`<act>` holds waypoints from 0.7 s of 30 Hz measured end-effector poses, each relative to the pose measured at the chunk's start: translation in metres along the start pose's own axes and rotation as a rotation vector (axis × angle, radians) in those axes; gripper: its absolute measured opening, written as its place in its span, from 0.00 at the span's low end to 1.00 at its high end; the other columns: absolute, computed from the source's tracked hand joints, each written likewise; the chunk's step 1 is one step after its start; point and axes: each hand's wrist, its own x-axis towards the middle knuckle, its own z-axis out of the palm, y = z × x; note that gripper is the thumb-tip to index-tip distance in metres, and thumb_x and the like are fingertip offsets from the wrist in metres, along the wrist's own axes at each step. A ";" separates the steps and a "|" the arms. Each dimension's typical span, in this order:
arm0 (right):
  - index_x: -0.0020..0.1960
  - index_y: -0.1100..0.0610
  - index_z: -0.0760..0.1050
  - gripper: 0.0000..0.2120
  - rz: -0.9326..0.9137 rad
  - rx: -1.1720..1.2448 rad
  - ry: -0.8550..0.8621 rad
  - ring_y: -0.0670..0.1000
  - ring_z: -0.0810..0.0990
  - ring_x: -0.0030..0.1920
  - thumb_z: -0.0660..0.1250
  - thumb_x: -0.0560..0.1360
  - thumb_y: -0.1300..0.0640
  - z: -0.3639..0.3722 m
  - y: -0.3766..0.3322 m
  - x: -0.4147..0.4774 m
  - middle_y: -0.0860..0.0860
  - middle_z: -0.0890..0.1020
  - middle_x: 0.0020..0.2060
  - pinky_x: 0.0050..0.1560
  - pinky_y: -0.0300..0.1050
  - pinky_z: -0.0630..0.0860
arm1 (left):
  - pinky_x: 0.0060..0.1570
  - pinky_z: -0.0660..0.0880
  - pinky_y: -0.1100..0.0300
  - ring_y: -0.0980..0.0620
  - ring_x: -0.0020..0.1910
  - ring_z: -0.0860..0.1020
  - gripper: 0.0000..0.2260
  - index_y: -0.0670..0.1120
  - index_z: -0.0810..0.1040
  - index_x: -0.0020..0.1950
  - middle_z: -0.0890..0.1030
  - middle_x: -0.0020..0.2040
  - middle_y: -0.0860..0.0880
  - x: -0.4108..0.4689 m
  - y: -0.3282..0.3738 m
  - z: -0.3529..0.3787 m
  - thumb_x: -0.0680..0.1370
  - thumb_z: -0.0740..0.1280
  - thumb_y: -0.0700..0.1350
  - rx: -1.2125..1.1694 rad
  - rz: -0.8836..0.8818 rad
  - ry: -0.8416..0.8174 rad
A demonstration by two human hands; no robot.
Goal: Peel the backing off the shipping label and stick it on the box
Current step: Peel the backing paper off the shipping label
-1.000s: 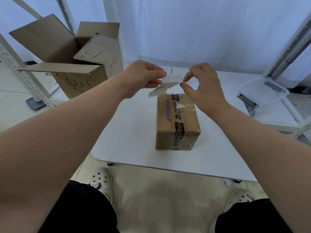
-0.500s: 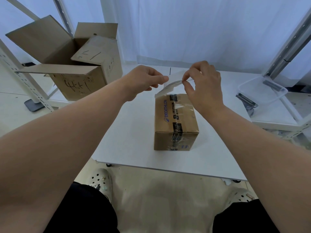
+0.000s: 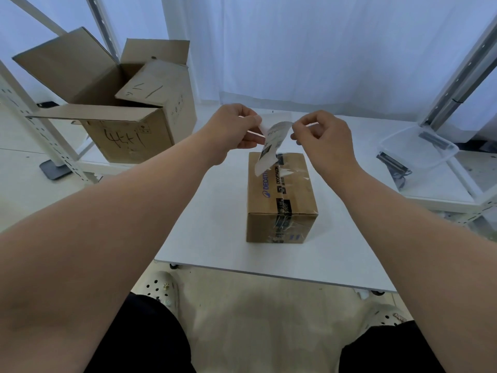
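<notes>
My left hand (image 3: 233, 129) and right hand (image 3: 322, 138) each pinch the top of the label (image 3: 270, 146), which hangs curled above the box (image 3: 281, 196) on the table (image 3: 215, 227).

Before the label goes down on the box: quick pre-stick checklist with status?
1. Left hand pinching shipping label: ok.
2. Right hand pinching at the label's top edge: ok.
3. Backing fully off: cannot tell; layers are not distinguishable.
4. Label clear of the Decathlon box: cannot tell; its hanging end overlaps the far top edge in view.
5. Bare cardboard on the box top: not ok; tape and print cover much of it.
6. Box flat on white table: ok.
</notes>
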 end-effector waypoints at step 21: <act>0.59 0.53 0.67 0.17 0.335 0.372 -0.034 0.47 0.81 0.36 0.69 0.73 0.62 0.001 -0.009 0.002 0.53 0.82 0.40 0.45 0.43 0.78 | 0.42 0.78 0.66 0.58 0.36 0.80 0.12 0.42 0.80 0.52 0.81 0.41 0.51 -0.002 0.003 0.001 0.72 0.73 0.45 0.128 0.116 0.081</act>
